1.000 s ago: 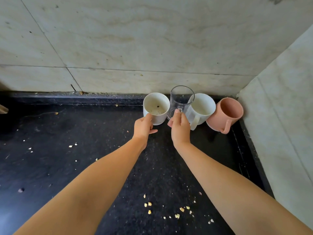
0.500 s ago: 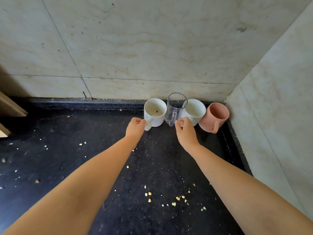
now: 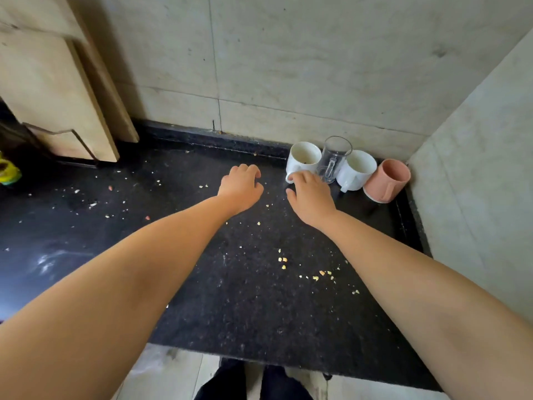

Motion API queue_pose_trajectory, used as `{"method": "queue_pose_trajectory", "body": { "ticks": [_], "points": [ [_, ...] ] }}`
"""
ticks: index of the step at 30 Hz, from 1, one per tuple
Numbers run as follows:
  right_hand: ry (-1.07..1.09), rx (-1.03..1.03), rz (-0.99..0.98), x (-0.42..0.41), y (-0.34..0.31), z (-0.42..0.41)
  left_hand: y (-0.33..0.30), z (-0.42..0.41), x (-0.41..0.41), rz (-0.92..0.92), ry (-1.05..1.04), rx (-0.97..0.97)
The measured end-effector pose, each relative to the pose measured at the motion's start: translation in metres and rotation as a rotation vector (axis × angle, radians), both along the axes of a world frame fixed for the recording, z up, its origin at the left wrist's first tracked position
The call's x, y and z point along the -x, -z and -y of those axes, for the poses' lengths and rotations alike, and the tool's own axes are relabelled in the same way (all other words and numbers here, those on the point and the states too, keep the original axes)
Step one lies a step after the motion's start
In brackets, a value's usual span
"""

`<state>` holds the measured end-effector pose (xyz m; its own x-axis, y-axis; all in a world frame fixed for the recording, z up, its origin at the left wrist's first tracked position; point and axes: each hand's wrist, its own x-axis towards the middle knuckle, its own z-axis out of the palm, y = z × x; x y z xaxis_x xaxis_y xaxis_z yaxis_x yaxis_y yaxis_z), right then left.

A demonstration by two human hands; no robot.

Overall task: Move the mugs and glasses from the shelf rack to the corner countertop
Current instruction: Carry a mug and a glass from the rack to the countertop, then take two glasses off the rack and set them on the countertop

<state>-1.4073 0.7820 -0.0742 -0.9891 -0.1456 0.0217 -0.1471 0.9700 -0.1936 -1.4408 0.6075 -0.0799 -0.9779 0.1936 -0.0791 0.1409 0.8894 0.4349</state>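
In the far right corner of the black countertop [image 3: 251,284] stand a white mug [image 3: 302,157], a clear glass mug [image 3: 334,157], a second white mug [image 3: 357,170] and a pink mug [image 3: 386,180], side by side. My left hand [image 3: 240,187] hovers over the counter left of the mugs, fingers loosely curled, holding nothing. My right hand [image 3: 310,194] is just in front of the first white mug and the glass, fingers relaxed, empty; its fingertips hide part of that mug's handle.
Marble walls close the corner at the back and on the right. A wooden cabinet side [image 3: 57,90] stands at the left. Crumbs lie scattered over the counter. A yellow-green object [image 3: 8,171] sits at the far left edge. The counter's front edge is below my arms.
Both hands have let go of the white mug and the glass mug and pulled back toward me. The view has drawn back and shifted left, showing the cabinet.
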Motion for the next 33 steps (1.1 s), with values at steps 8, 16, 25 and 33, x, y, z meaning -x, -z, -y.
{"method": "queue_pose_trajectory", "body": {
  "ticks": [8, 16, 25, 33],
  "points": [
    [-0.379, 0.001, -0.084, -0.042, -0.032, 0.081, -0.031, 0.081, -0.111, -0.077, -0.311, 0.097],
    [-0.815, 0.01, -0.097, -0.139, -0.036, 0.187, -0.042, 0.148, -0.282, -0.101, -0.678, 0.203],
    [-1.311, 0.085, -0.079, -0.318, -0.038, 0.307, -0.034, 0.211, -0.502, -0.039, -1.185, 0.233],
    [-1.604, 0.032, -0.112, -0.492, -0.026, 0.384, -0.024, 0.246, -0.682, -0.01, -1.391, 0.249]
  ]
}}
